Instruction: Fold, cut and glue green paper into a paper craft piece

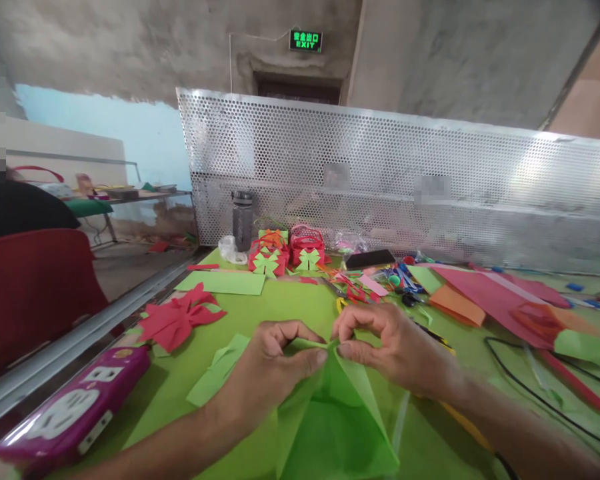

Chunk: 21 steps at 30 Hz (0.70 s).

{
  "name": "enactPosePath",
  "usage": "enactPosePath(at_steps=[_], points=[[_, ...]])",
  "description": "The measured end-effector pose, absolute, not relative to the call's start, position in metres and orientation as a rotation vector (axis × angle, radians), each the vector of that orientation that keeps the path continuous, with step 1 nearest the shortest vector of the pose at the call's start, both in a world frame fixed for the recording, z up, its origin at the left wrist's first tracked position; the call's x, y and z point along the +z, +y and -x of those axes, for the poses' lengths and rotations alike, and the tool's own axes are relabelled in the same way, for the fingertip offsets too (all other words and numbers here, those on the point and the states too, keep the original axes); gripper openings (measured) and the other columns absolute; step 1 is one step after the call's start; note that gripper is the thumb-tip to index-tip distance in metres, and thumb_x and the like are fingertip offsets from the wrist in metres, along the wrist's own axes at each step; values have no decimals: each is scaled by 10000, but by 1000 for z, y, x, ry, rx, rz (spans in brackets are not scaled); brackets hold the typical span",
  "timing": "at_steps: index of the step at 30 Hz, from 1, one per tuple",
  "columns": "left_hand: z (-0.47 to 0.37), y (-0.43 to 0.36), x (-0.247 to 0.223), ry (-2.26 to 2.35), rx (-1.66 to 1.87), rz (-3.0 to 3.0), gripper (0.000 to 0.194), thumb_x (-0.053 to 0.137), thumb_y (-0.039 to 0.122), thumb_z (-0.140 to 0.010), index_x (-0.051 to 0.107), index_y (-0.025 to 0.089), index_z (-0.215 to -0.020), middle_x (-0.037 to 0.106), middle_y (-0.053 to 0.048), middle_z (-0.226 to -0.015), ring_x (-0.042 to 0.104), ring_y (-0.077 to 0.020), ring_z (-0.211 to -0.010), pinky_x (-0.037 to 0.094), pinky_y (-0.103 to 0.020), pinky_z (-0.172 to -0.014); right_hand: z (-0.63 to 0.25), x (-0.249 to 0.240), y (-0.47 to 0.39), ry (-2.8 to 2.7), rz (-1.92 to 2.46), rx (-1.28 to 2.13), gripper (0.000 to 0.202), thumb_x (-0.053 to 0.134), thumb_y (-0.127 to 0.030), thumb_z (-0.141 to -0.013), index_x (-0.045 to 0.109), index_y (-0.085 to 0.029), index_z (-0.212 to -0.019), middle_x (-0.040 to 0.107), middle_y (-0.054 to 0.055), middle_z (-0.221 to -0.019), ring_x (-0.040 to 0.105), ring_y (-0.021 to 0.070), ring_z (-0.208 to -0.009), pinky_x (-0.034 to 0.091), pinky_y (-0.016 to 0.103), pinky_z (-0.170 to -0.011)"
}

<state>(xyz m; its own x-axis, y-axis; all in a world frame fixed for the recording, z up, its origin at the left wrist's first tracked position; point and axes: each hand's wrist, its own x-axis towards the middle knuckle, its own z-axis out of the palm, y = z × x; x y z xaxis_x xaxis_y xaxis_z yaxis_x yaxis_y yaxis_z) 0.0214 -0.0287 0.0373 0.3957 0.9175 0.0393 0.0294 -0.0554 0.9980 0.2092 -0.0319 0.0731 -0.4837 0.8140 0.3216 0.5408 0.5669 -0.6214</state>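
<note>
Between both hands a sheet of green paper (pixel 340 427) is held up, folded into slanted panels that meet at a peak. My left hand (pixel 280 353) pinches the peak's left side between thumb and fingers. Close beside it, my right hand (pixel 380 340) pinches the right side, thumb and forefinger pressed on the edge. The fingertips nearly touch. Left of my left hand lie light green paper pieces (pixel 220 367). A red paper flower (pixel 177 317) rests farther left.
A purple case (pixel 80 407) lies at the table's left edge. At the back stand a grey bottle (pixel 242 220) and red paper baskets (pixel 307 247) with green bows. Scissors and scraps clutter the middle back. Pink paper (pixel 500 300) and a black cable (pixel 535 393) lie right.
</note>
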Motion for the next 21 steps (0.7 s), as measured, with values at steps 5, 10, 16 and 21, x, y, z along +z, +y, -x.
enactPosePath(at_steps=[5,10,16,21], points=[[-21,-28,38,949,904,-1453,228,666,359,-663,590,158,-737,389,75,-465,245,-56,-418,181,-205,-415,-205,74,-37,-2227,1124,460,85,552,-181,-763,521,-181,-685,593,-23,-687,532,114,-644,391,256,-619],[-20,-26,42,924,924,-1521,191,655,342,-675,645,159,-726,351,69,-467,241,-61,-439,177,-206,-431,-203,73,-41,-2250,1140,353,89,523,-176,-772,507,-182,-685,574,-35,-659,513,99,-614,371,236,-588],[-19,-22,41,862,927,-1552,191,686,331,-650,647,144,-653,376,55,-502,256,-66,-476,198,-211,-450,-199,73,-44,-2263,1148,251,92,510,-152,-767,501,-180,-680,567,-31,-640,512,97,-602,357,222,-565],[-21,-21,37,837,911,-1526,208,710,325,-624,659,136,-696,387,60,-507,265,-65,-484,202,-210,-453,-196,72,-48,-2280,1149,172,124,487,-102,-765,485,-185,-673,531,-45,-614,475,80,-560,332,206,-534]])
